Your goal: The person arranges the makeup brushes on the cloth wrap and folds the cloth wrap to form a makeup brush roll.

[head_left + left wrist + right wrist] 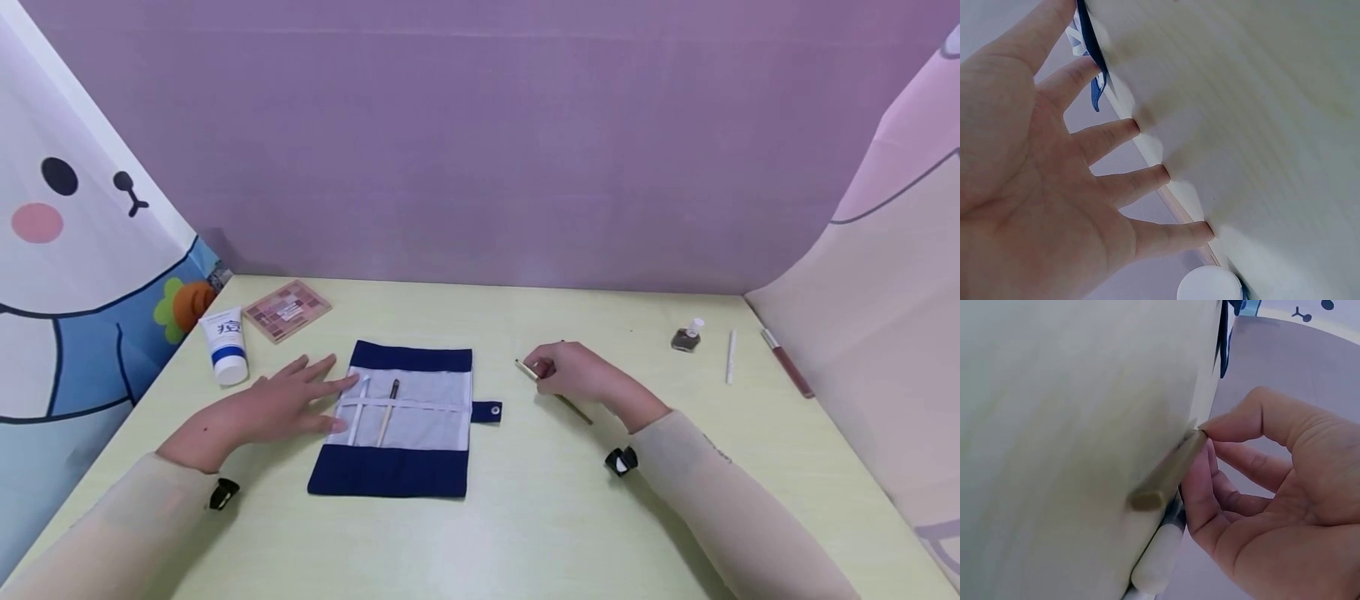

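An unrolled navy-and-white fabric roll-up case [386, 472] lies on the table. Under its elastic band sit a white stick [359, 410] and a slim brush [387, 414] with a dark tip. My left hand [281, 406] is spread with straight fingers; thumb and index finger touch the case's left side. To the right of the case, my right hand [572, 372] pinches a thin gold-brown stick [1175, 465], slanted just above or against the table. Whether it is a brush or a pencil cannot be told.
At the back left are a white tube [224, 343] and a pinkish palette [288, 311]. On the right stand a small dark bottle [686, 339] with a white cap, a white pen-like stick [731, 357] and a reddish-brown tube [789, 367] near the table edge. A snap strap [483, 412] juts from the case.
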Action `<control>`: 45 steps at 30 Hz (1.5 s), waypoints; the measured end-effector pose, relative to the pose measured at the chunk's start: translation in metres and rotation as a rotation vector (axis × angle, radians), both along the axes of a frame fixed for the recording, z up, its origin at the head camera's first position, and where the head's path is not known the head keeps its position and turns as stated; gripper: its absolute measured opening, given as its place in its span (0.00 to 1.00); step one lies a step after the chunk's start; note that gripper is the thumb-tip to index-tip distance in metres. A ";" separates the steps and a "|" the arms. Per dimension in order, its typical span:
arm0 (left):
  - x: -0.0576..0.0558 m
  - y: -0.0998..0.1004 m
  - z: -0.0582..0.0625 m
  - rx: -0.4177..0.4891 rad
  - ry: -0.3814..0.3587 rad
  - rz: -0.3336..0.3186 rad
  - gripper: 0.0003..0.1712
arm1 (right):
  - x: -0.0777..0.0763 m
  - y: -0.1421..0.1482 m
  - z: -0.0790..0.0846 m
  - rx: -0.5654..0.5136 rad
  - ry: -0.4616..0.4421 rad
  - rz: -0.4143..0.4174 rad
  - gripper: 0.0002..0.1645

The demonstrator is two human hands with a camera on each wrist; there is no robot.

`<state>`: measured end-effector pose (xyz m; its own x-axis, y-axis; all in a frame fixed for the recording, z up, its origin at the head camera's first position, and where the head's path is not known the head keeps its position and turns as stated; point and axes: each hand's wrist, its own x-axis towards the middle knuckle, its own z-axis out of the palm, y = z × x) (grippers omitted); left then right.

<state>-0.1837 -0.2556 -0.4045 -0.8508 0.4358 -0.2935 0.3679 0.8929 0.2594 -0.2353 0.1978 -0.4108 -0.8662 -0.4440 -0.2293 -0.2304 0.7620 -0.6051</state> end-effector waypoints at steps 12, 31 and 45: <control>0.000 0.001 0.000 -0.004 -0.005 0.006 0.49 | 0.004 0.001 -0.001 -0.127 -0.063 -0.022 0.30; -0.001 -0.001 -0.003 -0.003 0.004 -0.002 0.49 | -0.004 -0.024 0.018 -0.548 -0.128 -0.130 0.34; -0.001 -0.001 -0.004 0.003 0.002 0.006 0.49 | -0.019 -0.084 0.016 -0.784 -0.216 -0.235 0.32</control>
